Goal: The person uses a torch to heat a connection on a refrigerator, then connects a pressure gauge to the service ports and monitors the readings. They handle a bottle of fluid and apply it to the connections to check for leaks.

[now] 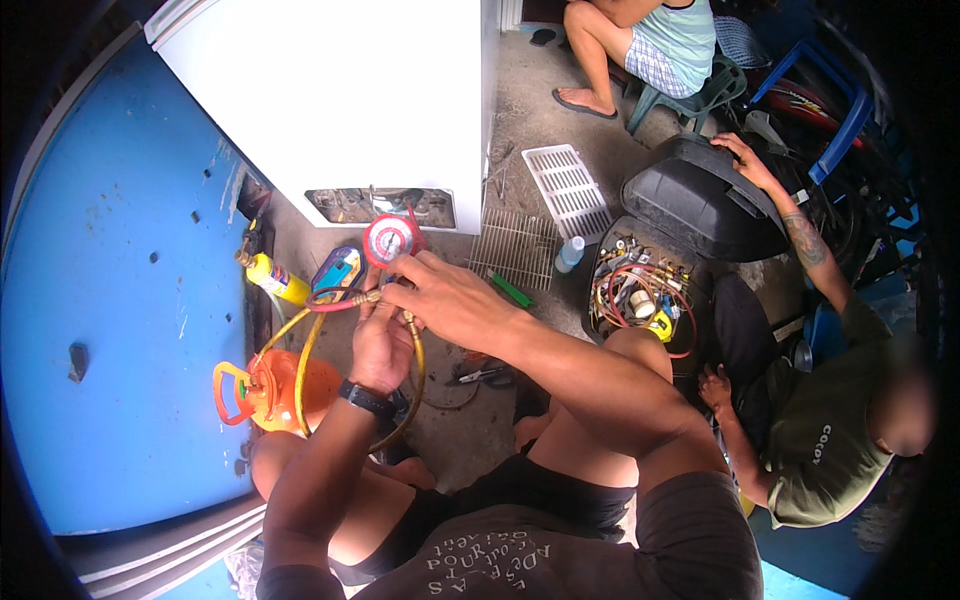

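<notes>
Both my hands meet in front of a white appliance's lower opening. A red-rimmed round pressure gauge point(390, 240) stands just beyond my fingers. My left hand point(382, 350), palm up, is closed on a brass hose fitting point(372, 296) below the gauge. From above, my right hand point(445, 300) pinches the gauge's hose connection, its fingertips partly hiding it. A yellow hose point(415, 375) loops down from there, and a red hose point(335, 304) bends off to the left. At the lower left stands an orange gas cylinder point(305, 385) with a hose on its valve.
The white appliance point(330, 100) stands ahead, beside a blue panel point(120, 300). A yellow gas canister point(278, 280) leans at left. Pliers point(485, 376) and a wire rack point(515, 245) lie on the floor. At right, a person holds the lid of a black toolbox point(690, 195).
</notes>
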Available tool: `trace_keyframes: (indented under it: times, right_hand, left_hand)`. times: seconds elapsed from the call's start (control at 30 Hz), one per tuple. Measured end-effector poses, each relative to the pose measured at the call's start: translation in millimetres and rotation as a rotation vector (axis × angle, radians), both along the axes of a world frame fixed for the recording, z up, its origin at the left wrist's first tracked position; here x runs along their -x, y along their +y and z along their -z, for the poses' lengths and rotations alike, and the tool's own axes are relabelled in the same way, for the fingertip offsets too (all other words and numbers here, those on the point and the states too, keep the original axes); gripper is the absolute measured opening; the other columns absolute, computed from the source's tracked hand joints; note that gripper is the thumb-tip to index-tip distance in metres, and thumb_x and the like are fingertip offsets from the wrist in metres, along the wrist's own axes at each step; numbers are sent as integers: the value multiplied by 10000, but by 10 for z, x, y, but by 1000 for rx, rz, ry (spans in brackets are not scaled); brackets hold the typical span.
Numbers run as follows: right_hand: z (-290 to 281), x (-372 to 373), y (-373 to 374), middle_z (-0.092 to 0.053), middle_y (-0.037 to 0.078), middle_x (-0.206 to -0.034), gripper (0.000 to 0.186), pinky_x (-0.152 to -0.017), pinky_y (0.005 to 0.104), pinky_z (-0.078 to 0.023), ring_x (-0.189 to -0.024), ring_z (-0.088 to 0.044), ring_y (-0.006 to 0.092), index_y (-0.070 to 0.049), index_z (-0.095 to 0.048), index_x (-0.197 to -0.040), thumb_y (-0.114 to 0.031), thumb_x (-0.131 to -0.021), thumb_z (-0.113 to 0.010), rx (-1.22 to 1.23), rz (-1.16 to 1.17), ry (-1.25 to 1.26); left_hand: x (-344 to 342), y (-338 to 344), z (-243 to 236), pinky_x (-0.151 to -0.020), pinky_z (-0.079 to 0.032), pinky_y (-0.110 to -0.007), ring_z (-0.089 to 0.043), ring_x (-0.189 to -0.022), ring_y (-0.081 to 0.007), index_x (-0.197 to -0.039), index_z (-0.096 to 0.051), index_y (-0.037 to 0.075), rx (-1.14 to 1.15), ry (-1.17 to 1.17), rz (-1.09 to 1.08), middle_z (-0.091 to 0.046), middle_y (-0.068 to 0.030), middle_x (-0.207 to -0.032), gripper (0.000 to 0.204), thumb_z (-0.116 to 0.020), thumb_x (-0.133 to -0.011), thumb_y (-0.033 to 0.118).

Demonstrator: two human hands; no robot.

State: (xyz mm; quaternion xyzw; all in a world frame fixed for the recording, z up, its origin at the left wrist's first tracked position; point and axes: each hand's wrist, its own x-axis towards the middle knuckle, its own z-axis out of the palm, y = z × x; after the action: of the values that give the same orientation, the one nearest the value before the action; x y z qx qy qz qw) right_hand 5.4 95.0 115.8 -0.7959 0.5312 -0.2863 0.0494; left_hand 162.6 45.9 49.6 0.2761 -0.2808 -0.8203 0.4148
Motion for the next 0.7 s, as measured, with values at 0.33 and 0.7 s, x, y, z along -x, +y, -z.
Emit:
trace_keyframes:
  times: [0.33, 0.7]
  right_hand:
    - [88, -22, -24, -528, 94, -1164, 201, -848, 400, -572, -1121, -563, 290, -91, -640, -1066, -138, -873, -607, 54, -3, -21]
    - [66, -17, -15, -530, 92, -1145, 199, -829, 404, -577, -1103, -575, 290, -83, -636, -1068, -137, -881, -594, 39, -1, -12]
  left_hand:
    - [-29, -8, 34, -832, -525, -357, -604, -1113, -181, -1530, -312, 206, 0, 4, 1, -569, -66, -1349, 579, -531, -1000, 126]
    - [-38, -20, 64, -821, -515, -341, -604, -1105, -180, -1537, -291, 196, -1, -11, 9, -574, -72, -1343, 595, -528, -996, 124]
